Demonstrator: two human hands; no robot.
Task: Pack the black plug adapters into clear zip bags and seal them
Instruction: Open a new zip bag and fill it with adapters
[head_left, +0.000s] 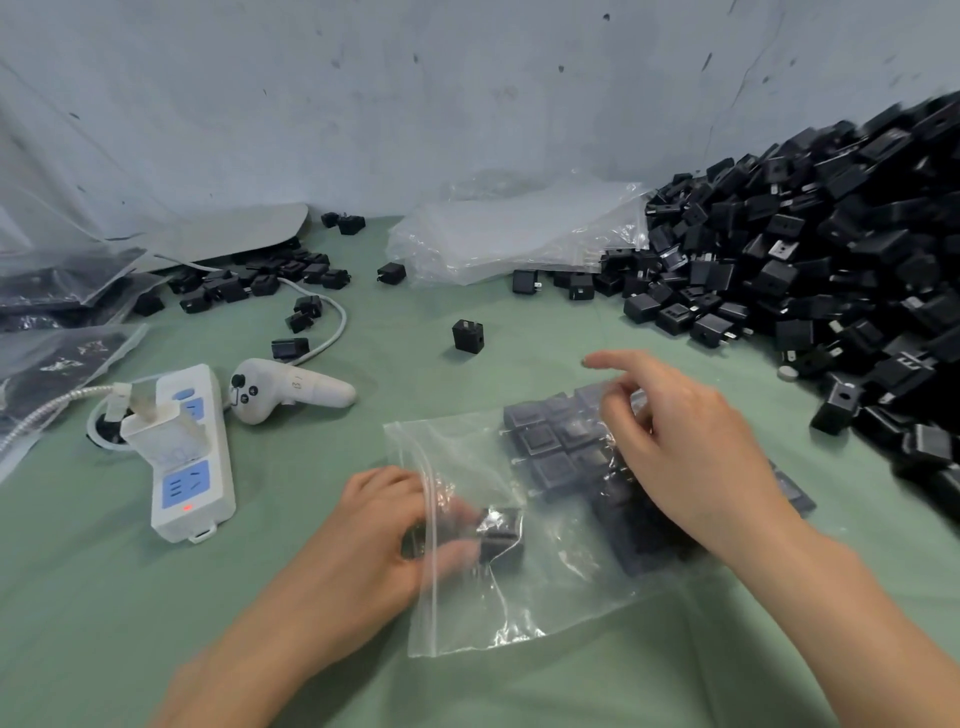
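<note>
Left hand: our left hand (384, 525) reaches into the open mouth of the zip bag (519, 603), low in the centre of the frame. It pinches one black adapter (501, 535) between fingers and thumb, blurred through the plastic.
Right hand: our right hand (691, 452) is over the bag's far end, fingers half curled, index out. We cannot tell whether it grips the film.
Zip bag: it lies unsealed on the green tabletop (130, 597), with packed adapters (545, 441) in rows inside.
Loose stock: a heap of adapters (831, 260) fills the right edge, with empty bags (509, 234) at upper centre.
Left of centre: a power strip (192, 467) and a white controller (291, 389).
</note>
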